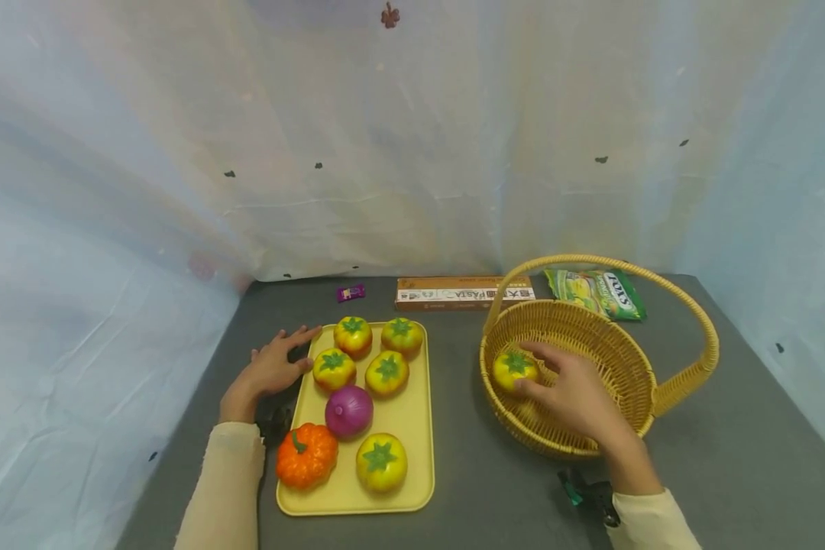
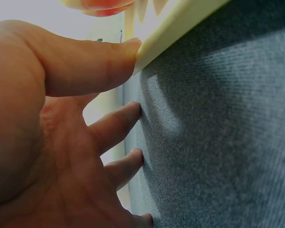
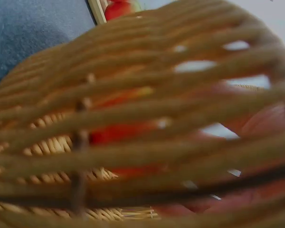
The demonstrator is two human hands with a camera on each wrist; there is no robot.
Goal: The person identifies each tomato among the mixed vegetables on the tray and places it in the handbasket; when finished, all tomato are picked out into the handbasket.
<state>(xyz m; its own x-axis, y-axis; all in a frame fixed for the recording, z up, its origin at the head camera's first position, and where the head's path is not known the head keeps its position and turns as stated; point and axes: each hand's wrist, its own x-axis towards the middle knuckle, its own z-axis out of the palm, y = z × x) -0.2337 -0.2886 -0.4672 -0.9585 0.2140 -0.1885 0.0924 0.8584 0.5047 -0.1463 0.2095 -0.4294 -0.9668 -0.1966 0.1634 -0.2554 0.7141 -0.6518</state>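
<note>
Head view: left hand (image 1: 271,367) spread, gripping nothing, thumb touching tray (image 1: 415,428) to its right; right hand (image 1: 577,397) half-closed, pinching yellow fruit (image 1: 511,368) inside basket (image 1: 626,355).

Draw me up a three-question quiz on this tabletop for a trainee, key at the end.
1. Count: how many yellow fruits with green tops lie on the tray?
2. Fill in the blank: the person's ____ hand is inside the wicker basket.
3. True or false: the purple onion lies in the basket.

Key:
1. Five.
2. Right; the right hand is by a fruit in there.
3. False; the onion lies on the tray.
</note>
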